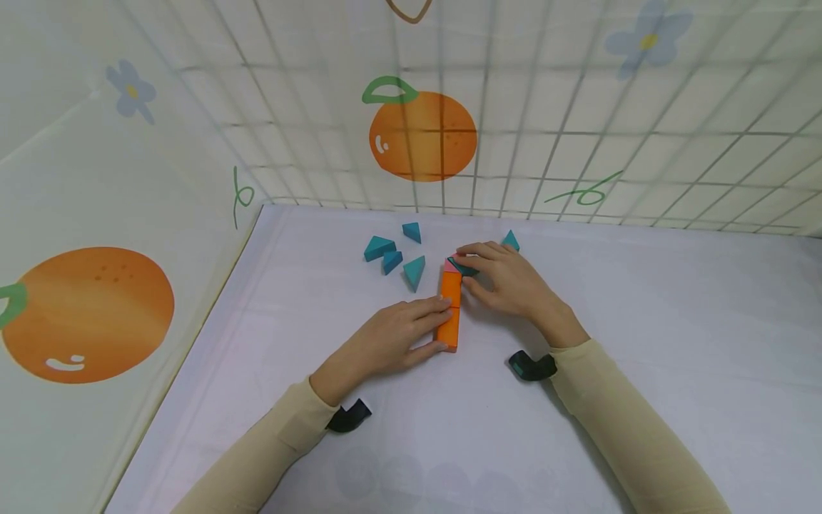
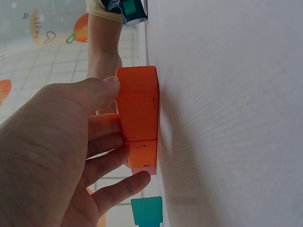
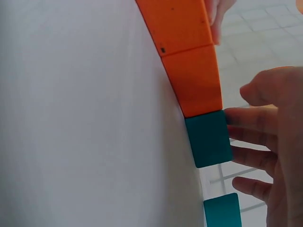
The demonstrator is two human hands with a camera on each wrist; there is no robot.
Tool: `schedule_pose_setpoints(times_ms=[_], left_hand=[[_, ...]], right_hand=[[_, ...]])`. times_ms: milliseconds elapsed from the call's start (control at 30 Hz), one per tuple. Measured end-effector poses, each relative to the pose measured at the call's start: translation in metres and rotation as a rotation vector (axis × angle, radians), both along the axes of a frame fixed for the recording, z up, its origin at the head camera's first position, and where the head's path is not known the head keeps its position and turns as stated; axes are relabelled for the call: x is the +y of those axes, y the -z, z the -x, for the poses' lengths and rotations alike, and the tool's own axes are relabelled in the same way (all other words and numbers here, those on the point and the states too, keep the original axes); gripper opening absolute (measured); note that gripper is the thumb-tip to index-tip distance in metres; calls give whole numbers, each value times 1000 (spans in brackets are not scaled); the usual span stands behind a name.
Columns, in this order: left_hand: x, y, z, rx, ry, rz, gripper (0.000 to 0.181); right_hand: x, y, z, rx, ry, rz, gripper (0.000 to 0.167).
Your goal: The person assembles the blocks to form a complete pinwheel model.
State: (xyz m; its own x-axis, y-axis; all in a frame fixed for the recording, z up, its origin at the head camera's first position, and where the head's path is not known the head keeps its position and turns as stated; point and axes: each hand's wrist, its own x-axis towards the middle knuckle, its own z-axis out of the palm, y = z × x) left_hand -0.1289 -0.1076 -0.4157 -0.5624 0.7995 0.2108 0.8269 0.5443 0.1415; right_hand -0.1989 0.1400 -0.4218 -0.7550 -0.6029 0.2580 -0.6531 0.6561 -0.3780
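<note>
Two orange blocks [image 1: 452, 288] lie end to end in a row on the table. My left hand [image 1: 394, 335] rests on them with fairly straight fingers; in the left wrist view its thumb touches the nearer block [image 2: 139, 113]. A pink block [image 1: 452, 266] sits at the row's far end. Against it lies a teal triangular block [image 3: 208, 138], partly hidden by my right hand [image 1: 504, 278] in the head view. In the right wrist view, extended fingers touch that teal block while the thumb stays apart from it.
Several loose teal triangular blocks lie left of the row, among them a long one [image 1: 414, 273] and a larger one [image 1: 379, 248]. Another teal block [image 1: 510, 240] stands behind my right hand. A patterned cloth wall [image 1: 308, 143] borders the table's back.
</note>
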Motion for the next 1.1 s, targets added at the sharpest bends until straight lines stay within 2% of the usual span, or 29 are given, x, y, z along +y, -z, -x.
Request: schedule_pose_setpoints(times_ms=[600,1100], left_hand=[[0,2,-1,3,-5,-16,52],[0,1,0,27,1,-21,52]], right_hand=[[-2,2,-1,-28,15,-4,41],[-2,2,-1,-14,4,-9,40]])
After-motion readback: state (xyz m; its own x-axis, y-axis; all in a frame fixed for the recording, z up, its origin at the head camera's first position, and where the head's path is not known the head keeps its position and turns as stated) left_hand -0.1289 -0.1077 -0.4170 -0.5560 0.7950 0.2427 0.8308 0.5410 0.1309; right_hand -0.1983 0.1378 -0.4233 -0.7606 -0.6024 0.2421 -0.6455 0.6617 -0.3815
